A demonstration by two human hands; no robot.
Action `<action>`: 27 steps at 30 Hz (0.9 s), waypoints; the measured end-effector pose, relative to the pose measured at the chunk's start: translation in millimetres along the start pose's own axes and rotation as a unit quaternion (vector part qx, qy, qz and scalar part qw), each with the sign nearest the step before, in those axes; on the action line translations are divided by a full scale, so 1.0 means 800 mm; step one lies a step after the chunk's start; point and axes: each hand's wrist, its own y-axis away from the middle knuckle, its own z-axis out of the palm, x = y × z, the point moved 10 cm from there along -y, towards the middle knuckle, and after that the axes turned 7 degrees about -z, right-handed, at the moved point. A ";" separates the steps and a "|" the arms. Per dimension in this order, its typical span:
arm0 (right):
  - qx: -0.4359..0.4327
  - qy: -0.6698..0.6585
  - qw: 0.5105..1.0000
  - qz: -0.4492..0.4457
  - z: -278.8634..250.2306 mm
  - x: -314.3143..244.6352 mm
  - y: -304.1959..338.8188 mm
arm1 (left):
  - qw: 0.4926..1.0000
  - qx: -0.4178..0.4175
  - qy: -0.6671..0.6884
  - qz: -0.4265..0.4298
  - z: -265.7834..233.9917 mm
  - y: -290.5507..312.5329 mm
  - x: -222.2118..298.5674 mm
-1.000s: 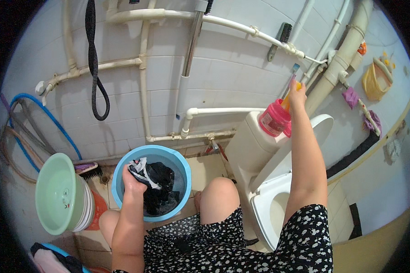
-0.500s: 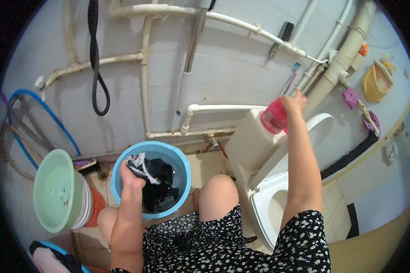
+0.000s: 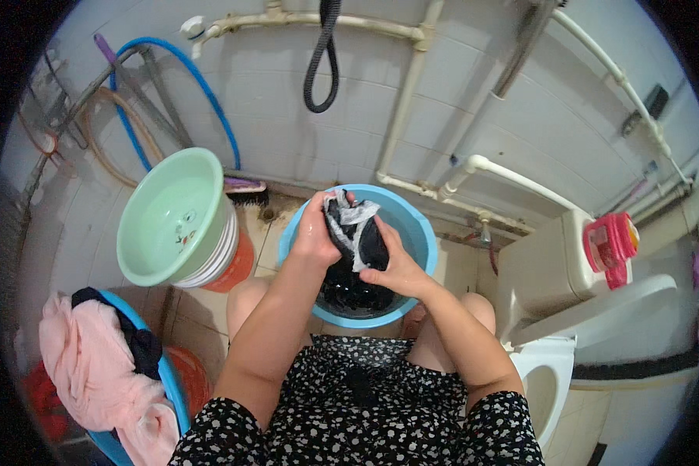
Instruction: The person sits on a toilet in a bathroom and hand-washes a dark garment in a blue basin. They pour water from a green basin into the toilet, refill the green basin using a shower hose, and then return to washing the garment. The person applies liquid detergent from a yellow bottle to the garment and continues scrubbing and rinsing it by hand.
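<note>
Both hands are on a wet black garment with white patches (image 3: pixel 361 237), lifted over the blue basin (image 3: pixel 427 242) between my knees. My left hand (image 3: pixel 316 233) grips its left side with the fingers behind the cloth. On the other side my right hand (image 3: pixel 400 264) holds the garment's right edge, thumb in front. More dark wet cloth (image 3: pixel 353 293) lies in the water beneath. A pink plastic jug (image 3: pixel 610 245) stands on the white toilet tank (image 3: pixel 547 260), away from both hands.
At left, a pale green basin (image 3: pixel 151 225) sits on an orange bucket (image 3: pixel 237 264). Nearer is a blue tub (image 3: pixel 177 392) heaped with pink cloth (image 3: pixel 93 357). A scrub brush (image 3: pixel 245 189) lies by the wall. The toilet (image 3: pixel 551 380) is at right.
My right hand has let go of the pink jug on the tank and now grips the garment beside my left hand. The view has swung left, showing more of the pink cloth.
</note>
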 end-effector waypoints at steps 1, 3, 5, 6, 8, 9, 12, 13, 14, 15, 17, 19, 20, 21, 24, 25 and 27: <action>-0.002 0.040 0.998 -0.042 0.007 -0.015 -0.009 | 0.999 0.029 0.003 0.026 -0.008 -0.001 0.009; 0.032 0.056 0.997 -0.029 0.008 -0.005 -0.023 | 0.998 0.060 0.001 0.037 -0.006 0.005 0.016; -0.022 0.128 0.990 0.047 0.005 0.013 -0.029 | 0.997 0.075 -0.012 0.024 -0.015 0.003 0.018; -0.013 0.171 0.984 0.041 -0.004 -0.005 -0.033 | 0.998 0.052 -0.013 0.030 -0.014 -0.002 0.024; 0.022 0.165 0.986 0.005 -0.014 0.004 -0.031 | 0.995 0.086 -0.046 0.032 -0.026 -0.005 0.037; 0.044 0.156 0.987 -0.005 -0.021 0.000 -0.029 | 0.993 0.095 -0.059 0.037 -0.031 -0.007 0.043; 0.151 0.021 0.985 0.078 -0.052 0.031 -0.016 | 0.997 0.072 -0.032 0.004 -0.034 -0.014 0.037; 0.220 -0.084 0.971 0.032 -0.058 0.065 -0.017 | 0.997 0.066 -0.034 0.005 -0.033 -0.016 0.034; 0.271 -0.171 0.947 0.022 -0.067 0.063 -0.020 | 0.998 0.060 -0.035 0.010 -0.033 -0.016 0.027; 0.317 -0.255 0.913 0.013 -0.074 0.055 -0.022 | 0.998 0.054 -0.033 0.014 -0.035 -0.018 0.020; 0.330 -0.180 0.927 -0.020 -0.075 0.013 -0.023 | 0.990 0.142 -0.016 -0.007 -0.065 -0.030 -0.002; 0.328 0.034 0.941 -0.078 -0.055 -0.036 -0.017 | 0.989 0.131 -0.057 0.027 -0.073 -0.046 -0.012; 0.246 0.135 0.954 -0.104 -0.032 -0.068 -0.023 | 0.998 0.069 -0.009 -0.005 -0.058 -0.049 -0.031; 0.158 0.233 0.951 -0.130 -0.004 -0.096 -0.027 | 0.999 0.008 0.040 -0.035 -0.044 -0.048 -0.044; 0.169 0.271 0.947 -0.023 -0.017 -0.059 -0.042 | 0.997 -0.047 -0.047 0.045 -0.033 -0.058 -0.048; 0.204 0.276 0.939 0.041 -0.041 -0.031 -0.045 | 0.964 0.157 -0.145 0.156 -0.051 -0.028 -0.046; 0.255 0.236 0.930 0.123 -0.074 0.004 -0.048 | 0.987 0.109 -0.092 0.078 -0.039 -0.043 -0.060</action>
